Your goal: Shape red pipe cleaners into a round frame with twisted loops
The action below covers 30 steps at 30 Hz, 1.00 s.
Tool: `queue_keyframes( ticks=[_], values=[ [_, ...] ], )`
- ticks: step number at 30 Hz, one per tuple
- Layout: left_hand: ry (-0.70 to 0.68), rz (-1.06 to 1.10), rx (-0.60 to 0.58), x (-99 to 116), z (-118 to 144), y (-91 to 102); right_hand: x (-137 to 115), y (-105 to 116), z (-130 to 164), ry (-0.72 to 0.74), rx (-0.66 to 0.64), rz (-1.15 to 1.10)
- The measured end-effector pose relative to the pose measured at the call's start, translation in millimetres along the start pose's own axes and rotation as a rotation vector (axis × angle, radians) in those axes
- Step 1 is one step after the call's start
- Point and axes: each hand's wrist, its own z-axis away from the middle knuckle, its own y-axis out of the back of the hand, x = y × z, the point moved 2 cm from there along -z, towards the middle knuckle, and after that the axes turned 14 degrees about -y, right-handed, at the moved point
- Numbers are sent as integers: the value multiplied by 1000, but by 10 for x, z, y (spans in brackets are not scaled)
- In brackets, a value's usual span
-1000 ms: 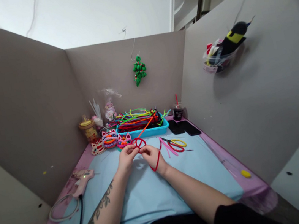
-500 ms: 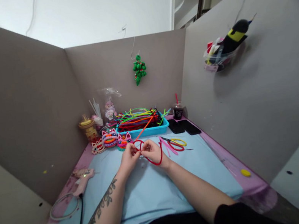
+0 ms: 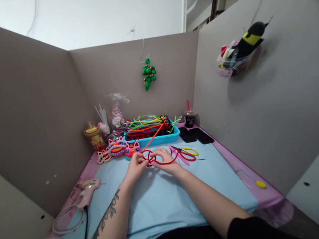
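My left hand (image 3: 136, 165) and my right hand (image 3: 164, 160) meet over the middle of the blue cloth (image 3: 161, 201). Between them is a red pipe cleaner (image 3: 167, 163), bent into small loops at the fingertips. Both hands pinch it, the left at the looped part and the right just beside it. A longer bend of the red stem sweeps out over my right hand toward the scissors. Just behind the left hand sit cat-faced pipe cleaner pieces (image 3: 117, 147) in pink, purple and orange.
A blue tray (image 3: 154, 140) of coloured pipe cleaners stands behind the hands, an orange stem sticking out forward. Scissors (image 3: 188, 153) and pink strips lie right. At left is a pink glue gun (image 3: 88, 193) with its cord. Black phone-like slabs (image 3: 202, 135) and a drink cup (image 3: 189, 118) are back right.
The red pipe cleaner's loose bend has swung from hanging below my right hand to stretching rightward across it. More small loops show between the fingers, and the right hand has turned slightly.
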Motion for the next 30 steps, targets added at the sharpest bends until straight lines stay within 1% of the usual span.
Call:
queue_keyframes(
  ticks=[2, 4, 7, 9, 13, 17, 19, 21, 22, 25, 26, 27, 28, 30],
  values=[
    [-4, -3, -17, -3, 2, -7, -38, -9, 31, 6, -6, 78],
    [3, -7, -16, 9, 9, -18, -71, -20, 52, 10, -4, 100],
    [5, -30, -41, 53, 23, -40, -85, -29, 52, 46, -1, 80],
    [-3, -41, -96, 88, 32, -56, -52, -28, 28, 51, -3, 25],
    [-22, -54, -184, 133, 43, -66, 77, -22, -43, -24, -17, -124],
    [-43, -101, -246, 130, 48, -66, 175, -44, -71, -88, -78, -148],
    [-55, -134, -259, 109, 45, -70, 207, -62, -75, -129, -96, -145],
    [-86, -177, -214, 90, 34, -63, 231, -78, -81, -162, -87, -148],
    [-115, -206, -159, 88, 25, -50, 239, -83, -87, -172, -73, -163],
    [-225, -321, 74, 115, 7, 15, 253, -82, -109, -194, -2, -252],
    [-255, -365, 126, 131, 6, 32, 255, -77, -116, -202, 27, -285],
    [-276, -410, 144, 147, 8, 39, 255, -71, -121, -209, 53, -314],
    [-288, -452, 139, 160, 11, 35, 252, -67, -123, -216, 72, -336],
    [-300, -509, 83, 175, 21, -3, 238, -60, -119, -221, 94, -366]
  ],
)
